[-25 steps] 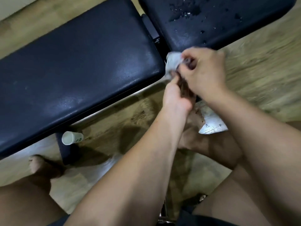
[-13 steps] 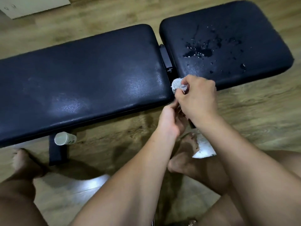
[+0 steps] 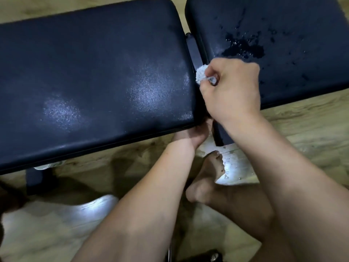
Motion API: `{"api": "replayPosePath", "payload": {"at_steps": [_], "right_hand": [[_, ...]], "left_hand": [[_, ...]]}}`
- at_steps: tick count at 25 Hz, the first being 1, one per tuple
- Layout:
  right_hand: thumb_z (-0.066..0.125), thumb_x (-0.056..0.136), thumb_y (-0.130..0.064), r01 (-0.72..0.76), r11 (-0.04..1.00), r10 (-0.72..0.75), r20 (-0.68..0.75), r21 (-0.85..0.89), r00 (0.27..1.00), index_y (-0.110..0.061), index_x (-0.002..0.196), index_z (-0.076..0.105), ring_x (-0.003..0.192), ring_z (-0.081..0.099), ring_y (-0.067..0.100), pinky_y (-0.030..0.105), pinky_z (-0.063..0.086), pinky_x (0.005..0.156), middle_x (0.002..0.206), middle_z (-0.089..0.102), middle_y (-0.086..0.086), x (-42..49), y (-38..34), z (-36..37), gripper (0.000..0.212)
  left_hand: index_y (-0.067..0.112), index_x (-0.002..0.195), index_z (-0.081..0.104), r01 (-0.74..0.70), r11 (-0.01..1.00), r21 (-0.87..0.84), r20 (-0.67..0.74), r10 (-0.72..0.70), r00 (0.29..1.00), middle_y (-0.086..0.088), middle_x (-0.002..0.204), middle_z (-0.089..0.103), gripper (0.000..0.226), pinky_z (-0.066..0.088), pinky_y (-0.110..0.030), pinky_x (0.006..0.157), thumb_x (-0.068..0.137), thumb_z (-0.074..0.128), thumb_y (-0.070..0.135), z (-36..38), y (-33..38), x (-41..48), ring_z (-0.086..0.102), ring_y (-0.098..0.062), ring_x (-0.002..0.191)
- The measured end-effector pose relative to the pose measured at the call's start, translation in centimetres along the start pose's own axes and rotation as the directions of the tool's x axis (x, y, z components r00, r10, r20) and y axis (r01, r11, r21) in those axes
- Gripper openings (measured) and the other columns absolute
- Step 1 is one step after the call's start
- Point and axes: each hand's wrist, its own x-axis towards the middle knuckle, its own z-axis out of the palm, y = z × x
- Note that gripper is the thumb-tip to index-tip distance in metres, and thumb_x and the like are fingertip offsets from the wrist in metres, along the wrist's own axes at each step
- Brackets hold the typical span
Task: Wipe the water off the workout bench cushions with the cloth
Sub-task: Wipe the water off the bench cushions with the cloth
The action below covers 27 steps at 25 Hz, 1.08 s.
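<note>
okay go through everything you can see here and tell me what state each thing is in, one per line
Right cushion: wet, puddle and scattered drops, not yet wiped.
Left cushion: no puddle, only a sheen.
Cloth: bunched into a wad, gripped over the gap between the cushions.
Right hand: closed around the cloth.
Left hand: below the left cushion's near edge, fingers hidden.
Cup: under the bench, mostly hidden.

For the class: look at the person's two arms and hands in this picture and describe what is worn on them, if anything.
Nothing is worn. Both forearms are bare as far up as the picture shows, with no sleeves in view. The right hand and the left hand have no gloves, and no watch, bracelet or band shows at either wrist. No rings are visible on the right fingers; the left fingers are hidden.
</note>
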Motion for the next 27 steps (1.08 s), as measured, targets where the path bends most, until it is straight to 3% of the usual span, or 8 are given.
{"api": "replayPosePath", "payload": {"at_steps": [2,4,10,14,18,20,22,27], "right_hand": [[0.061,0.078,-0.021,-0.014,1.0,0.013,0.059,0.014,0.998,-0.02,0.084,0.068,0.077,0.065,0.03,0.031,0.051,0.076,0.077,0.07,0.005,-0.4,0.4,-0.8,0.01],[0.067,0.075,-0.018,0.072,0.997,-0.071,0.057,-0.016,0.996,-0.02,0.077,0.067,0.07,0.066,0.027,0.026,0.042,0.072,0.068,0.069,0.001,-2.7,0.7,-2.1,0.003],[0.072,0.074,-0.018,0.059,0.997,-0.064,0.093,0.048,0.994,-0.018,0.077,0.069,0.058,0.062,0.019,0.029,0.047,0.063,0.059,0.061,-0.004,-6.0,0.4,-3.5,0.004],[0.068,0.078,-0.021,-0.011,0.999,0.014,0.064,-0.04,0.998,-0.017,0.083,0.071,0.077,0.067,0.025,0.022,0.03,0.071,0.07,0.068,-0.002,-1.6,0.0,-1.7,0.007],[0.058,0.081,-0.022,-0.035,0.999,0.036,0.035,-0.025,0.999,-0.018,0.091,0.07,0.089,0.062,0.031,0.032,0.047,0.081,0.084,0.072,0.004,-0.3,-0.3,-0.3,0.016],[0.058,0.08,-0.022,-0.016,1.0,0.016,0.033,-0.001,0.999,-0.019,0.089,0.07,0.085,0.062,0.031,0.035,0.051,0.08,0.082,0.072,0.005,-0.6,0.1,-0.8,0.015],[0.061,0.077,-0.022,0.0,1.0,0.0,0.067,0.006,0.998,-0.019,0.086,0.071,0.082,0.063,0.029,0.031,0.048,0.08,0.079,0.072,0.003,-1.3,0.6,-1.7,0.014],[0.074,0.069,-0.02,-0.11,0.993,0.118,0.193,-0.053,0.974,-0.025,0.068,0.065,0.072,0.065,0.024,0.022,0.037,0.071,0.062,0.065,-0.006,-5.2,3.5,-6.3,0.009]], "left_hand": [[0.012,0.089,0.062,0.051,0.992,-0.115,0.023,-0.048,0.999,-0.006,0.064,0.068,0.029,0.055,-0.02,0.05,0.101,0.036,0.005,2.1,-0.2,-3.0,0.06,-0.012,0.049],[0.017,0.09,0.06,0.126,0.992,0.031,0.082,-0.128,0.988,0.001,0.065,0.068,0.017,0.053,-0.014,0.054,0.093,0.046,0.008,2.4,-1.0,-6.9,0.059,-0.005,0.052],[0.009,0.096,0.068,0.155,0.988,-0.022,0.221,-0.146,0.964,-0.008,0.086,0.074,0.021,0.056,-0.027,0.068,0.078,0.057,0.012,-1.0,-2.3,-8.8,0.07,-0.017,0.074],[0.008,0.078,0.055,0.111,0.993,0.036,-0.035,-0.11,0.993,0.002,0.055,0.061,0.027,0.044,-0.014,0.038,0.096,0.038,0.0,1.4,-1.1,-5.4,0.057,-0.005,0.042],[-0.019,0.114,0.052,-0.015,0.988,0.154,0.005,0.014,1.0,0.023,0.067,0.059,0.036,0.042,-0.005,0.051,0.1,0.021,-0.011,2.6,0.2,-5.2,0.058,0.018,0.062],[0.015,0.104,0.063,0.062,0.997,-0.05,-0.011,-0.063,0.998,0.017,0.086,0.065,0.034,0.042,-0.017,0.048,0.101,0.031,0.003,2.8,0.0,-5.6,0.063,0.007,0.078],[0.02,0.081,0.064,0.121,0.986,-0.112,0.046,-0.116,0.992,0.004,0.084,0.061,0.019,0.039,-0.024,0.069,0.091,0.049,0.013,2.1,-1.2,-5.5,0.055,-0.011,0.075],[0.022,0.074,0.059,0.227,0.95,0.213,0.134,-0.258,0.957,0.006,0.075,0.056,0.014,0.035,-0.028,0.061,0.087,0.06,0.016,0.1,-7.0,-8.8,0.046,-0.01,0.063]]}}
